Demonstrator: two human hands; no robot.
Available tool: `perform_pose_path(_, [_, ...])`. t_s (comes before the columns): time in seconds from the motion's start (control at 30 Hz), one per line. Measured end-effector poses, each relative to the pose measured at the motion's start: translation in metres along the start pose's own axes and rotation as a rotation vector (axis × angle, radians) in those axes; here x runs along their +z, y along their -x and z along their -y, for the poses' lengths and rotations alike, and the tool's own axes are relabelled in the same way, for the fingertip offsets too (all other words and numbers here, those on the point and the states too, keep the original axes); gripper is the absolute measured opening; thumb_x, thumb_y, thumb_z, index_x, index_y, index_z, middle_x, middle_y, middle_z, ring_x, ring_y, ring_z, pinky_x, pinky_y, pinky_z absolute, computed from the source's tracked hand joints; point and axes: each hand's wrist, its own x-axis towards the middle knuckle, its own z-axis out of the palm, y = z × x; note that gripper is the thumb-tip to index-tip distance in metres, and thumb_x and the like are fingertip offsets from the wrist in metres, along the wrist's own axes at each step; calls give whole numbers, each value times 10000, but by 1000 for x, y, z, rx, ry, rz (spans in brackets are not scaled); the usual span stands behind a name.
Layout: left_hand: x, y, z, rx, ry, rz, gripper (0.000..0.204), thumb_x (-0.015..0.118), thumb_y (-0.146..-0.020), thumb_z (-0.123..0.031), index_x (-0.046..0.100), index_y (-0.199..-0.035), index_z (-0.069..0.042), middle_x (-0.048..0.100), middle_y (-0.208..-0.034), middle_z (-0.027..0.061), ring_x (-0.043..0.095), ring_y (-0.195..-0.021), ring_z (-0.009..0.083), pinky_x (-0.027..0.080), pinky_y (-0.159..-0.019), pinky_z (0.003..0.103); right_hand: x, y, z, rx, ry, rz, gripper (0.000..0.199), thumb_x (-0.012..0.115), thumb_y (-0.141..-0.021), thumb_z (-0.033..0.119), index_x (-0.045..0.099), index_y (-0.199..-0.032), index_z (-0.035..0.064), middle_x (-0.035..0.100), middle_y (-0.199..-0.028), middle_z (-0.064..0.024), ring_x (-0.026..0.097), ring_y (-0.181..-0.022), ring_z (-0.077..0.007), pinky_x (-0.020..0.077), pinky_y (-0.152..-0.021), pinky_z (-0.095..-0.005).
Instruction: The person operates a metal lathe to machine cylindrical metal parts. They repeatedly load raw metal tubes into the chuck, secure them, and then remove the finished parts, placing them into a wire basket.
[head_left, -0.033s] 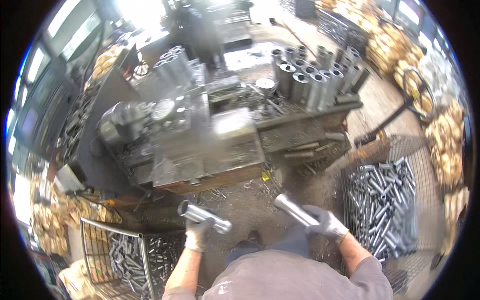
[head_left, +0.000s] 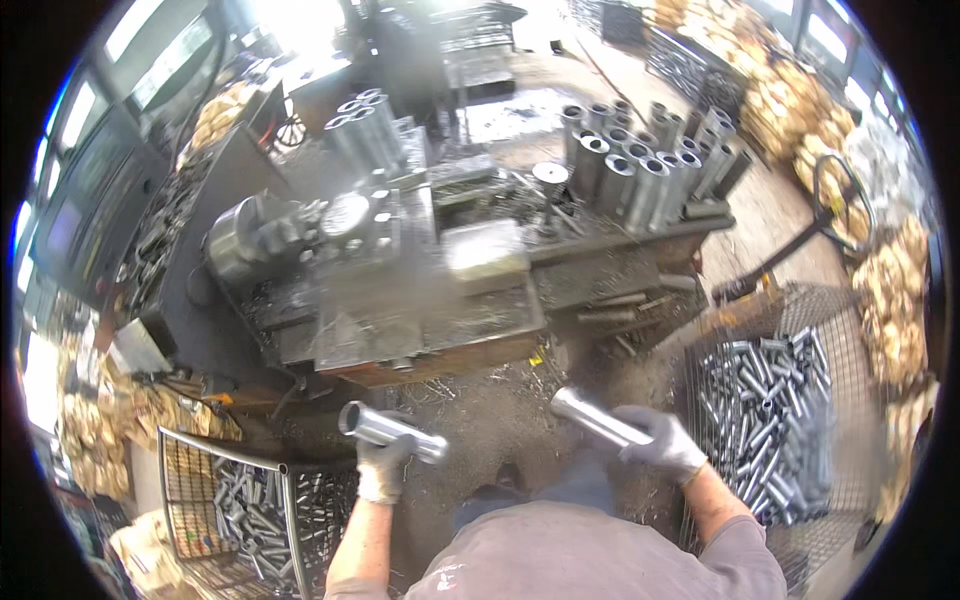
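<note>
My left hand [head_left: 382,466], in a pale work glove, is closed around a short shiny metal tube [head_left: 372,424]. The tube lies nearly level, its open end pointing up to the left. In my gloved right hand [head_left: 664,443] is a second metal tube [head_left: 598,417], gripped near its lower right end and slanting up to the left. Both tubes are held in front of my body, apart from each other, over the dirty floor. A lathe [head_left: 400,300] with a round chuck [head_left: 238,235] stands beyond my hands.
Upright metal tubes [head_left: 640,185] crowd the lathe's right end; several more [head_left: 362,135] stand at its back. A wire basket [head_left: 790,300] of loose tubes [head_left: 765,430] stands at my right. Another wire cage [head_left: 222,449] with metal pieces is at lower left. A pallet-truck handle [head_left: 838,200] rises at right.
My left hand and its tube have shifted slightly left. My right hand has moved slightly right, with its tube still in it. The machine and surroundings sit a little further right in view.
</note>
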Motion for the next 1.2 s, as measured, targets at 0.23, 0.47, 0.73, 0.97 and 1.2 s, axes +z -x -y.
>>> perform_pose_path(0.23, [-118,-89,-97,398,-341,-350,431,731,-794,28,660,-1215,-38,727,-1129,76,722,-1037,189,584,-965,357,-24,-143,190,-487,159,-612,498,775,-839,66,684,-1329,42,734,-1259,-172,724,-1153,-257,585,-1046,-401])
perform_pose_path(0.47, [-163,-251,-126,294,-435,-220,408,808,-830,13,690,-1220,-11,777,-1104,97,762,-991,219,623,-897,368,13,-365,370,-594,286,-496,605,822,-896,272,638,-1430,56,751,-1213,-167,737,-1089,-226,592,-972,-367])
perform_pose_path(0.73, [-146,-286,-103,172,-782,-161,604,940,-721,-201,694,-1253,-58,778,-1151,130,757,-1072,253,606,-952,402,77,-607,397,-478,635,-387,607,816,-844,417,715,-1328,65,748,-1257,-220,709,-1198,-362,538,-1063,-438])
perform_pose_path(0.97, [-121,-259,-87,230,-666,-98,623,909,-806,-224,636,-1345,-75,753,-1170,106,729,-1051,216,586,-938,383,84,-624,407,-441,776,-401,696,801,-855,429,635,-1388,12,737,-1253,-253,706,-1217,-354,544,-1068,-417])
perform_pose_path(1.2, [-151,-244,-132,320,-651,54,926,866,-825,-117,392,-1621,-115,661,-1436,176,632,-1365,293,502,-1161,419,202,-513,479,-341,876,398,637,811,-873,470,699,-1298,9,780,-1129,-188,756,-1024,-275,600,-909,-418])
